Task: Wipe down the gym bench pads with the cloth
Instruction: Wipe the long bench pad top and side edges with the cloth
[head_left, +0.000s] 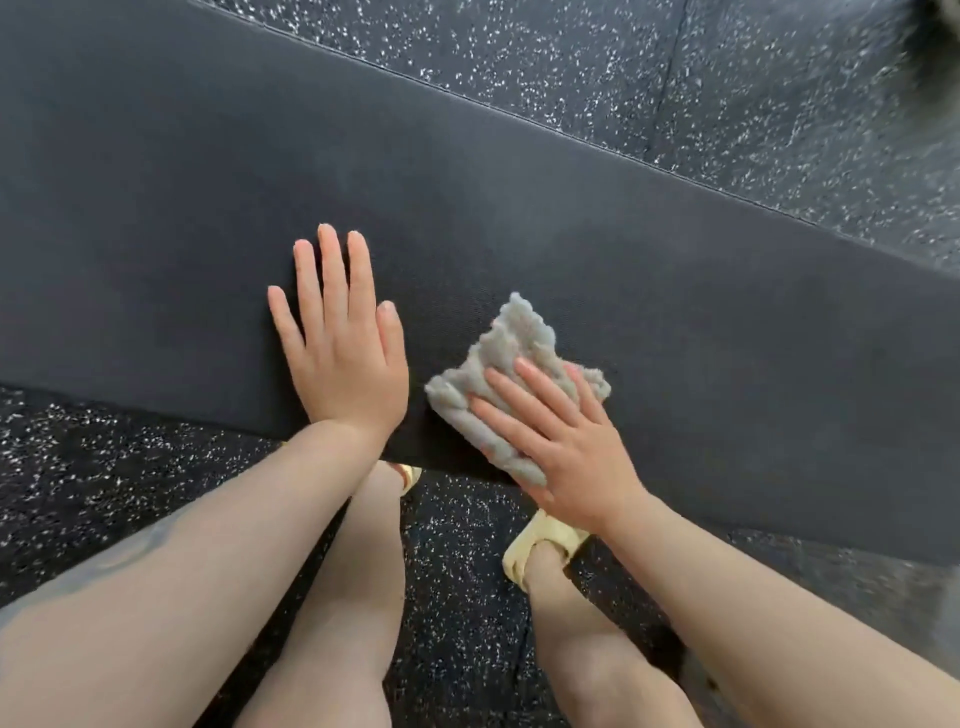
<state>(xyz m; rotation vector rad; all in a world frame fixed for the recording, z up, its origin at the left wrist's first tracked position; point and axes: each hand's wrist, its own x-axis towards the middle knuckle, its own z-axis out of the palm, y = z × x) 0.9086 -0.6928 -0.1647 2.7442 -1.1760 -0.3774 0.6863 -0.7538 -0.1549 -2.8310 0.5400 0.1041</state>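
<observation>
Left hand (340, 343) lies flat and wide on the black pad (156, 218) — right hand (563, 441) presses the fluffy grey cloth (511, 358) flat, just beside it.

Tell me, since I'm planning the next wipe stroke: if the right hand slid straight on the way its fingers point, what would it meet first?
Only bare bench pad, it seems: the right hand, flat on the cloth, points up-left, passing right of the left hand.
</observation>
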